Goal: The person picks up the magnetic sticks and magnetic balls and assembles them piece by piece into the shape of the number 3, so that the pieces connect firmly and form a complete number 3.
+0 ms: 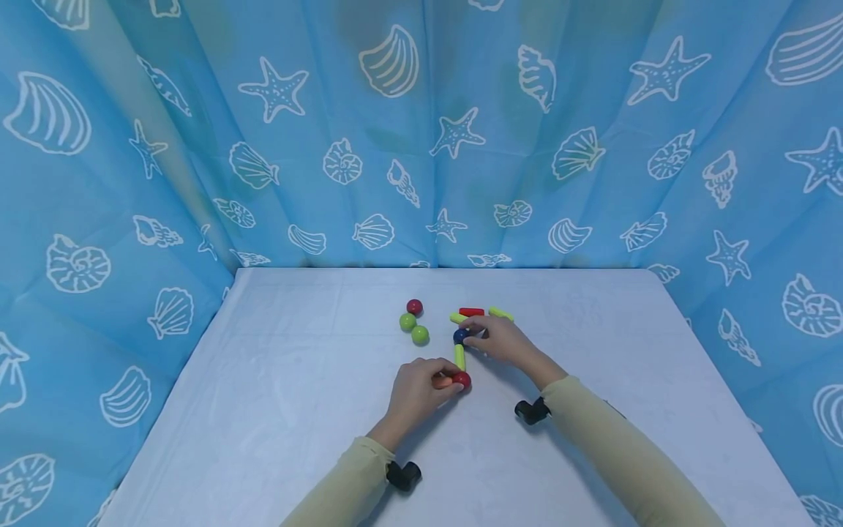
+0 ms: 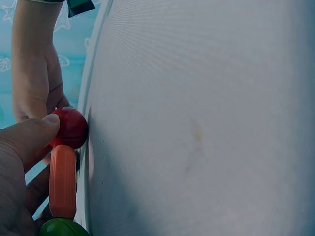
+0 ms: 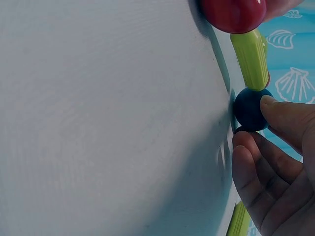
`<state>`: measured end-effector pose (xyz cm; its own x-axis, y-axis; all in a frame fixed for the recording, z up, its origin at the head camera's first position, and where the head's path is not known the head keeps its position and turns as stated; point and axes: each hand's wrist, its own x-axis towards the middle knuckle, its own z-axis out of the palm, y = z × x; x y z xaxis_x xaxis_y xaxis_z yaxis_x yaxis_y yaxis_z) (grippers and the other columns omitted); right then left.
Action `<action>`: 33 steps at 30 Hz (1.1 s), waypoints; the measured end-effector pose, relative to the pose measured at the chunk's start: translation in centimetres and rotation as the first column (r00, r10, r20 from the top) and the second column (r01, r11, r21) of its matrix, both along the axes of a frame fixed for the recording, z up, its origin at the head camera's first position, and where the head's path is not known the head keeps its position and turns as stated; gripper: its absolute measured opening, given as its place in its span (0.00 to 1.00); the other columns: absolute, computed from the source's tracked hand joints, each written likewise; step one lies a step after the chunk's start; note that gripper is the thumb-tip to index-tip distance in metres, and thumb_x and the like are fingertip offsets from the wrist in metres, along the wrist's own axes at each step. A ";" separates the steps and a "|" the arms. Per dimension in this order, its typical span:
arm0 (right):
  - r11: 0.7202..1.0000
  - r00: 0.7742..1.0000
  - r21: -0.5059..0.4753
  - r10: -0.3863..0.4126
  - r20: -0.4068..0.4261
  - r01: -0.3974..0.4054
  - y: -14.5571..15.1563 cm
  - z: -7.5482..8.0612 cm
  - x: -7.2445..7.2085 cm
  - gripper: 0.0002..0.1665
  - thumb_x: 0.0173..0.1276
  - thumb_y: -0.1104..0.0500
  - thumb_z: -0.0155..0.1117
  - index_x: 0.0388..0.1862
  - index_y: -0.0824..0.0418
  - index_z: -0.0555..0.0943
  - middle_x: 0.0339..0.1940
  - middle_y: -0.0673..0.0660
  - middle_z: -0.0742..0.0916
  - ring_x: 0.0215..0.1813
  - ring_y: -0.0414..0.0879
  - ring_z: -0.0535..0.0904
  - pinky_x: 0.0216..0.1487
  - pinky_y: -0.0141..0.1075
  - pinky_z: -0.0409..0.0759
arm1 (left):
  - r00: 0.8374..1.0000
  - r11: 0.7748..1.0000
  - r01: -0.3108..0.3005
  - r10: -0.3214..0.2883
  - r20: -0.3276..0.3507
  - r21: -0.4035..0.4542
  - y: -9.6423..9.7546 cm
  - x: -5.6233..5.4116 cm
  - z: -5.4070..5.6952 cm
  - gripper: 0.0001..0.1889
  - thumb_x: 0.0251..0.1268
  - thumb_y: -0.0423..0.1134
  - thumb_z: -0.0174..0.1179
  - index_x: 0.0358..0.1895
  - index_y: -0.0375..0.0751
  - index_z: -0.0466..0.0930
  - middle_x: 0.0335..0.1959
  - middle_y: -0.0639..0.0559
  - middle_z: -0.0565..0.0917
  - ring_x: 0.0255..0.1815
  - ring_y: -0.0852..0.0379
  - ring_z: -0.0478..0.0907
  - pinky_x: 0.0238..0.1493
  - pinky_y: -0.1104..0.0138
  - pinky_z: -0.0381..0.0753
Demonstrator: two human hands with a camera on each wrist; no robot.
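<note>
My left hand (image 1: 415, 391) pinches a red ball (image 1: 463, 380) between thumb and fingers. An orange rod (image 2: 62, 182) joins that ball to a green ball (image 2: 64, 227), partly cut off in the left wrist view. From the red ball a yellow-green rod (image 1: 459, 357) runs up to a dark blue ball (image 1: 460, 336). Thumb and fingers of my right hand (image 1: 503, 340) grip this blue ball, close over the white table. The left fingers hide most of the orange rod in the head view.
Behind the hands lie a red rod (image 1: 471, 312) and a yellow-green rod (image 1: 501, 313), with another yellow-green rod (image 1: 457, 318) just beyond the blue ball. To their left sit a loose red ball (image 1: 414, 307) and two green balls (image 1: 420, 335). A blue curtain (image 1: 395, 146) surrounds the table.
</note>
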<state>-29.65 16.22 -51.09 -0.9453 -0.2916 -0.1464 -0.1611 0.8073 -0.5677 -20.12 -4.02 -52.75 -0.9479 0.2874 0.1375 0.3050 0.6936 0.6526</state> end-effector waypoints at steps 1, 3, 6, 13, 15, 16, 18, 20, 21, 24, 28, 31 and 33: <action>1.000 1.000 -0.004 -0.001 0.005 0.001 0.0 0.0 0.1 0.21 0.70 0.52 0.71 0.61 0.49 0.83 0.52 0.55 0.87 0.45 0.48 0.81 0.41 0.35 0.83 | 1.000 1.000 0.000 0.000 0.001 -0.001 0.0 0.0 0.0 0.13 0.61 0.48 0.74 0.49 0.56 0.88 0.39 0.65 0.86 0.39 0.63 0.75 0.42 0.67 0.74; 1.000 1.000 -0.011 0.001 0.010 -0.001 0.0 0.0 0.1 0.22 0.70 0.53 0.71 0.61 0.49 0.83 0.52 0.56 0.87 0.44 0.48 0.81 0.40 0.35 0.83 | 1.000 1.000 -0.002 0.002 0.003 -0.004 0.0 0.0 0.0 0.13 0.61 0.48 0.74 0.49 0.56 0.88 0.39 0.65 0.85 0.39 0.63 0.75 0.42 0.67 0.73; 1.000 1.000 -0.019 0.003 0.011 -0.003 0.0 -0.1 0.3 0.22 0.70 0.53 0.71 0.62 0.49 0.82 0.52 0.56 0.87 0.42 0.47 0.81 0.40 0.34 0.83 | 1.000 1.000 -0.001 0.001 0.002 -0.008 0.0 0.0 0.0 0.13 0.61 0.49 0.73 0.49 0.56 0.88 0.39 0.65 0.86 0.38 0.63 0.74 0.42 0.67 0.72; 0.999 1.000 -0.030 0.030 0.004 -0.030 0.2 -0.1 0.5 0.22 0.71 0.53 0.70 0.63 0.48 0.82 0.53 0.56 0.87 0.43 0.47 0.82 0.40 0.35 0.83 | 1.000 1.000 0.000 0.000 0.003 -0.014 0.1 0.0 0.1 0.14 0.61 0.48 0.74 0.49 0.56 0.88 0.39 0.65 0.86 0.38 0.63 0.74 0.42 0.67 0.72; 0.999 0.999 -0.031 0.038 -0.002 -0.038 0.1 -0.2 0.5 0.23 0.71 0.54 0.70 0.63 0.48 0.82 0.53 0.55 0.87 0.45 0.47 0.82 0.42 0.36 0.83 | 1.000 1.000 -0.001 0.001 0.008 -0.017 0.1 0.0 0.1 0.14 0.61 0.48 0.74 0.49 0.56 0.88 0.39 0.64 0.86 0.38 0.63 0.74 0.42 0.67 0.72; 0.999 0.999 -0.030 0.043 -0.006 -0.043 0.1 -0.1 0.5 0.23 0.71 0.54 0.70 0.64 0.49 0.81 0.53 0.55 0.87 0.46 0.47 0.82 0.43 0.36 0.83 | 1.000 1.000 -0.001 0.001 0.010 -0.019 0.1 0.0 0.2 0.14 0.61 0.48 0.74 0.49 0.56 0.88 0.39 0.64 0.86 0.38 0.63 0.74 0.42 0.67 0.72; 0.999 0.999 -0.029 0.046 -0.014 -0.046 0.1 -0.1 0.6 0.23 0.70 0.54 0.70 0.64 0.49 0.82 0.52 0.54 0.87 0.48 0.48 0.82 0.46 0.38 0.83 | 1.000 1.000 -0.004 0.004 0.017 -0.021 0.2 0.0 0.2 0.14 0.61 0.48 0.74 0.50 0.56 0.88 0.38 0.64 0.86 0.38 0.63 0.74 0.42 0.67 0.72; 0.998 0.999 -0.032 0.048 -0.020 -0.048 0.1 -0.1 0.6 0.23 0.71 0.54 0.70 0.64 0.49 0.82 0.52 0.54 0.87 0.48 0.48 0.82 0.49 0.40 0.82 | 1.000 1.000 -0.007 0.007 0.023 -0.022 0.2 0.0 0.3 0.14 0.61 0.48 0.74 0.50 0.56 0.88 0.37 0.65 0.85 0.38 0.63 0.73 0.41 0.68 0.72; 0.998 0.999 -0.035 0.046 -0.021 -0.047 0.1 -0.1 0.7 0.23 0.71 0.54 0.70 0.64 0.49 0.82 0.52 0.54 0.88 0.49 0.48 0.82 0.50 0.41 0.82 | 1.000 1.000 -0.008 0.008 0.025 -0.022 0.2 0.0 0.3 0.14 0.61 0.48 0.74 0.50 0.56 0.88 0.37 0.65 0.85 0.37 0.63 0.73 0.41 0.68 0.72; 0.998 0.999 -0.043 0.042 -0.020 -0.043 0.0 0.0 0.7 0.22 0.71 0.53 0.69 0.63 0.49 0.82 0.52 0.54 0.88 0.49 0.48 0.82 0.52 0.43 0.82 | 1.000 1.000 -0.010 0.011 0.030 -0.023 0.2 0.0 0.3 0.14 0.61 0.48 0.74 0.50 0.56 0.88 0.36 0.65 0.85 0.37 0.64 0.73 0.41 0.68 0.72; 0.998 0.999 -0.052 0.039 -0.021 -0.040 0.1 0.0 0.7 0.21 0.71 0.53 0.69 0.62 0.49 0.82 0.51 0.54 0.87 0.49 0.49 0.82 0.51 0.43 0.82 | 1.000 1.000 -0.009 0.010 0.029 -0.027 0.2 0.0 0.3 0.14 0.61 0.49 0.74 0.49 0.56 0.88 0.36 0.65 0.85 0.36 0.64 0.73 0.40 0.68 0.72; 0.998 0.999 -0.055 0.035 -0.021 -0.036 0.1 -0.1 0.8 0.20 0.71 0.53 0.69 0.61 0.49 0.82 0.51 0.53 0.87 0.49 0.49 0.82 0.52 0.43 0.82 | 0.999 1.000 -0.006 0.007 0.031 -0.027 0.3 0.0 0.3 0.14 0.61 0.49 0.74 0.50 0.56 0.88 0.37 0.65 0.85 0.37 0.64 0.73 0.40 0.69 0.72; 0.998 0.999 -0.056 0.031 -0.019 -0.032 0.1 -0.1 0.9 0.20 0.71 0.53 0.70 0.61 0.48 0.82 0.51 0.53 0.87 0.50 0.49 0.82 0.52 0.43 0.82 | 0.999 1.000 -0.005 0.006 0.032 -0.026 0.4 0.1 0.3 0.14 0.61 0.49 0.74 0.50 0.56 0.88 0.37 0.64 0.84 0.37 0.64 0.73 0.40 0.68 0.73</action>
